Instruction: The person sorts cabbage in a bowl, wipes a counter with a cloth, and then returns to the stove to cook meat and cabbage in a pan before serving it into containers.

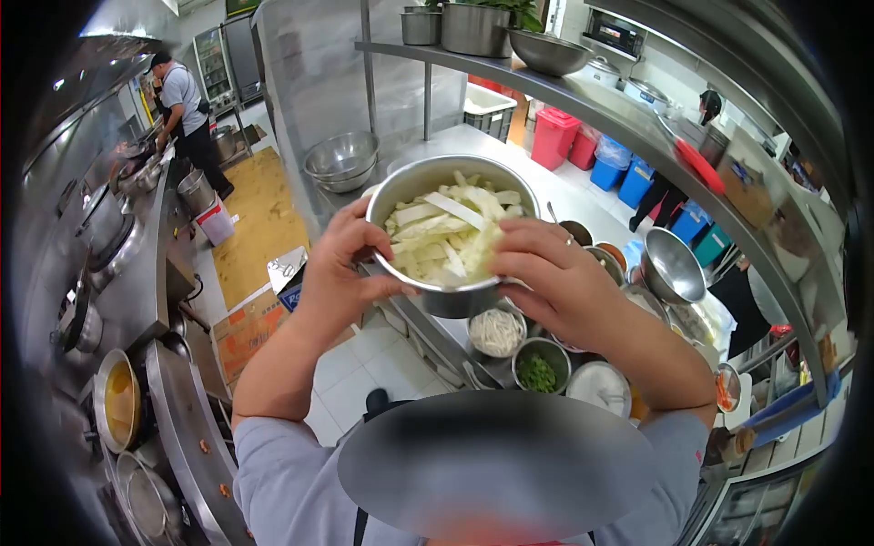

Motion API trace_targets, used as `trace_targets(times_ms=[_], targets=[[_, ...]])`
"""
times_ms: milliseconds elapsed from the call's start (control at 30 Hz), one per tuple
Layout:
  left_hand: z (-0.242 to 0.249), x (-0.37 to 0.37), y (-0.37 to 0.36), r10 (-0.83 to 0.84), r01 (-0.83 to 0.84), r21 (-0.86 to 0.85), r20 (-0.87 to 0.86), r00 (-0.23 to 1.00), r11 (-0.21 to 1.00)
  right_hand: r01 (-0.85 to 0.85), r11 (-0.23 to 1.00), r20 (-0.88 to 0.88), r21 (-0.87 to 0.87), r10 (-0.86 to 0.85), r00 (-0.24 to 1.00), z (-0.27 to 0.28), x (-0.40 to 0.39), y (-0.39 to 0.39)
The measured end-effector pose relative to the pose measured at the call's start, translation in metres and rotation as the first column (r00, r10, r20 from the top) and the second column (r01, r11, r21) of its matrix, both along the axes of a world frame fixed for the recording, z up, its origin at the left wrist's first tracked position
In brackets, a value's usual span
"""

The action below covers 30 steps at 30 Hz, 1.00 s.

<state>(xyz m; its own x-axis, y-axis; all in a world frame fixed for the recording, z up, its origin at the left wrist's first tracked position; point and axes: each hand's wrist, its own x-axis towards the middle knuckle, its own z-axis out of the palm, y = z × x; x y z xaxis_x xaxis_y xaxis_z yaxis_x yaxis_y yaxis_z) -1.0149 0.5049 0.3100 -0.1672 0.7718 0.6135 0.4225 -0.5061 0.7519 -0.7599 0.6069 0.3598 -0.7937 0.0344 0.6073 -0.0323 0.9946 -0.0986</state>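
Pot (pixel 455 301), metal, one: at centre, raised near the edge of the surface (pixel 455 141), holding pale strips (pixel 428 233), too many to count. Hands, two: left hand (pixel 342 246) gripping the pot at its eight-to-nine o'clock side; right hand (pixel 562 266), with one ring, at the three-to-four o'clock side, fingers bent over the rim beside the strips; cannot tell whether they pinch any. Around the pot by the clock: nested metal bowls (pixel 341 160), two, at ten; shelf (pixel 583 87), one, from twelve to three, carrying at twelve to one a wide bowl (pixel 550 55), one; red bins, two, at one to two; tilted metal bowl (pixel 674 264), one, at three; white shreds (pixel 496 333) and chopped greens (pixel 537 371), one round container each, at five; co-worker (pixel 187 105), one, at ten, well apart.
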Motion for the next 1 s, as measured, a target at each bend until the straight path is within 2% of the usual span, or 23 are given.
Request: trace_targets(times_ms=[67, 100, 133, 200, 267, 300, 333, 400, 467, 567, 667, 700, 800, 900, 1000], targets=[[0.001, -0.044, 0.024, 0.005, -0.004, 0.055, -0.022, 1.000, 0.998, 0.063, 0.997, -0.066, 0.052, -0.060, 0.996, 0.000, -0.029, 0.014], [0.004, -0.066, 0.039, -0.054, 0.046, 0.090, 0.098, 0.994, 0.995, 0.090, 0.995, -0.036, 0.039, -0.089, 0.995, 0.000, -0.040, 0.020], [0.009, -0.095, 0.051, -0.091, 0.098, -0.015, 0.259, 0.961, 0.995, 0.119, 0.991, 0.012, 0.060, -0.120, 0.993, 0.001, -0.049, 0.025], [0.026, -0.148, 0.079, 0.002, -0.014, 0.081, 0.145, 0.989, 0.997, 0.178, 0.980, 0.102, 0.094, -0.187, 0.977, -0.001, -0.066, 0.031], [0.049, -0.196, 0.113, 0.181, -0.192, 0.076, 0.133, 0.974, 0.978, 0.186, 0.977, 0.186, 0.100, -0.202, 0.962, -0.004, -0.088, 0.040], [0.060, -0.222, 0.134, 0.256, -0.263, 0.125, 0.071, 0.964, 0.957, 0.183, 0.979, 0.235, 0.092, -0.200, 0.951, -0.005, -0.099, 0.044], [0.070, -0.247, 0.157, 0.333, -0.331, 0.176, 0.016, 0.943, 0.927, 0.178, 0.981, 0.287, 0.080, -0.194, 0.938, -0.005, -0.111, 0.048], [0.098, -0.288, 0.205, 0.530, -0.504, 0.209, -0.093, 0.843, 0.838, 0.212, 0.977, 0.285, 0.028, -0.211, 0.935, -0.005, -0.140, 0.056], [0.122, -0.322, 0.255, 0.615, -0.556, 0.274, -0.235, 0.752, 0.785, 0.241, 0.970, 0.298, 0.040, -0.241, 0.923, -0.002, -0.166, 0.062], [0.147, -0.344, 0.322, 0.649, -0.595, 0.258, -0.301, 0.699, 0.761, 0.298, 0.952, 0.308, 0.070, -0.305, 0.901, -0.003, -0.196, 0.069], [0.162, -0.369, 0.392, 0.566, -0.531, 0.198, -0.277, 0.776, 0.824, 0.378, 0.924, 0.349, 0.061, -0.375, 0.859, -0.011, -0.212, 0.077], [0.166, -0.371, 0.411, 0.604, -0.572, 0.195, -0.293, 0.741, 0.796, 0.415, 0.909, 0.353, 0.041, -0.401, 0.845, -0.014, -0.215, 0.079], [0.167, -0.392, 0.469, 0.604, -0.543, 0.266, -0.296, 0.740, 0.797, 0.520, 0.854, 0.369, -0.004, -0.482, 0.795, -0.025, -0.220, 0.079], [0.170, -0.411, 0.513, 0.410, -0.392, 0.127, -0.377, 0.831, 0.911, 0.622, 0.783, 0.405, -0.024, -0.561, 0.722, -0.035, -0.221, 0.073], [0.159, -0.367, 0.510, 0.423, -0.394, 0.210, -0.118, 0.899, 0.895, 0.691, 0.720, 0.416, -0.063, -0.611, 0.674, -0.045, -0.215, 0.063]])
